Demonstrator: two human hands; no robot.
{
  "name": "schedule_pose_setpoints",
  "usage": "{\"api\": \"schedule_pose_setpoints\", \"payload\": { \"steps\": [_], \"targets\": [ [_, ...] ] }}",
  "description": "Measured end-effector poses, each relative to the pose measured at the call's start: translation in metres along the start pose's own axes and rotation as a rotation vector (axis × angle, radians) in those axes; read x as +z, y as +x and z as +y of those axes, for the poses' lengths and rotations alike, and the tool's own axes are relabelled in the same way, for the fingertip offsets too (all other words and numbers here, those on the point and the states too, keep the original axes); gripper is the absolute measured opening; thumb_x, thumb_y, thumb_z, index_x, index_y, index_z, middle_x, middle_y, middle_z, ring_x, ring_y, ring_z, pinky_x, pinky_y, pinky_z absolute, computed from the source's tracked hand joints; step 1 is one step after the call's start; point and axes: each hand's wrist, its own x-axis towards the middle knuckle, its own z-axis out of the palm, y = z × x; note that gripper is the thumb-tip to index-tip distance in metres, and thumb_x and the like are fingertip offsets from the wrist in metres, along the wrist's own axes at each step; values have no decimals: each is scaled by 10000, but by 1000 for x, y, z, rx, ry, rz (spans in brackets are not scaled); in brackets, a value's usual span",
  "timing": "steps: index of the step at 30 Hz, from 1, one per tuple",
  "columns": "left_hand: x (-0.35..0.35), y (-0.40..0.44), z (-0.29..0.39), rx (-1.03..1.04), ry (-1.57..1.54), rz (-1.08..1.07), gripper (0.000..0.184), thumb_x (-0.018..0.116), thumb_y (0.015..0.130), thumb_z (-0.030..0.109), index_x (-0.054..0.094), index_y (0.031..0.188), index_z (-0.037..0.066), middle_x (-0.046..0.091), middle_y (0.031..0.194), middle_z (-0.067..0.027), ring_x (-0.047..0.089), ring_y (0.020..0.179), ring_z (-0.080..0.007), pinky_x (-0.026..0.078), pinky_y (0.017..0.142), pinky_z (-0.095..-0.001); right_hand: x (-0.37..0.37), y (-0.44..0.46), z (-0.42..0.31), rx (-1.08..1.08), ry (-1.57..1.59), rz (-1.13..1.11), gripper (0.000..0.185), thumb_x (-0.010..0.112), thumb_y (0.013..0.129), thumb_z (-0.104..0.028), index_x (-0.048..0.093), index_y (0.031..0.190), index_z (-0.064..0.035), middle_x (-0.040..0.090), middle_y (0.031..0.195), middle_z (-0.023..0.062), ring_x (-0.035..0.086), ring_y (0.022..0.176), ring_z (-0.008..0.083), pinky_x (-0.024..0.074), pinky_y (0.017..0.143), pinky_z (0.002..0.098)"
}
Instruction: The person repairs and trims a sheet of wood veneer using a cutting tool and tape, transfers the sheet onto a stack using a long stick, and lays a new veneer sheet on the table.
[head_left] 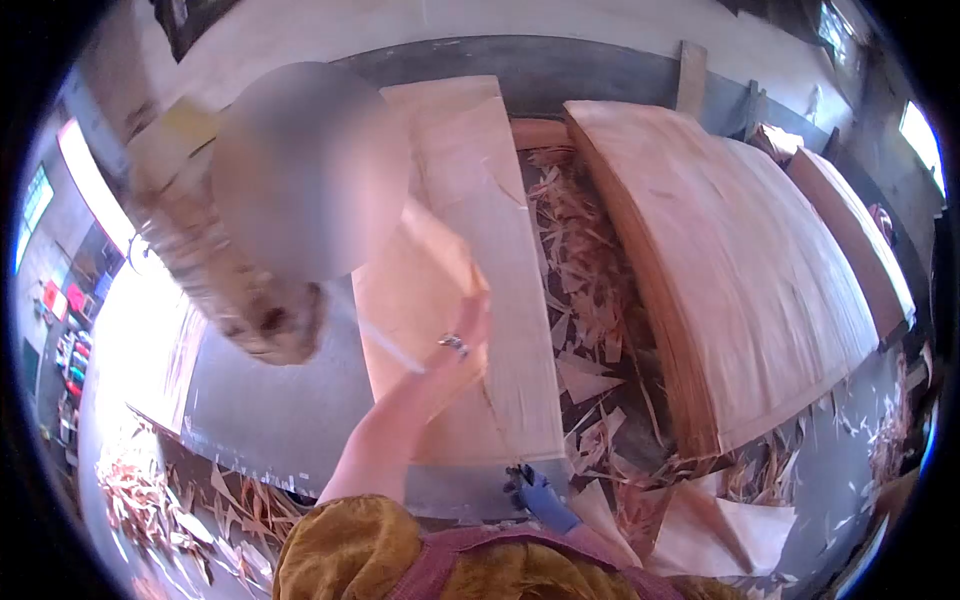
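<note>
My left hand (474, 312), with a band on the wrist, grips the right edge of a loose orange-tan wood veneer sheet (415, 285). Under it lies a longer pale veneer sheet (520, 330) on the grey table (270, 385). A blurred whitish strip (385, 338) crosses the loose piece near my left forearm. My right hand (538, 494), in a blue-grey glove with dark fingertips, is low by the near end of the long sheet. Its fingers look slightly apart, and I see nothing in them.
Across the table at left leans another person, whose sleeve (240, 290) is motion-blurred. A thick veneer stack (740, 270) stands to the right, with another stack (860, 240) beyond. Veneer scraps (590, 270) fill the gap beside the table, and more shavings (150, 490) lie at lower left.
</note>
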Motion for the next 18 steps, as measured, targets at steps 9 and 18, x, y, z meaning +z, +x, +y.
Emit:
{"api": "schedule_pose_setpoints", "payload": {
  "steps": [9,18],
  "targets": [
    [163,44,164,197,-38,-236,302,680,728,130,611,993,2,630,923,-223,604,916,-399,473,829,-486,-70,21,-26,-319,-516,164,295,548,933,-329,604,1064,-71,669,772,137,629,582,294,502,547,403],
    [149,37,244,249,-403,-368,534,694,722,264,615,1212,70,681,956,-147,648,880,-306,505,806,-405,-92,-13,-50,-535,-739,433,629,557,933,-324,307,1459,-86,672,904,235,651,774,416,512,650,490]
  ]
}}
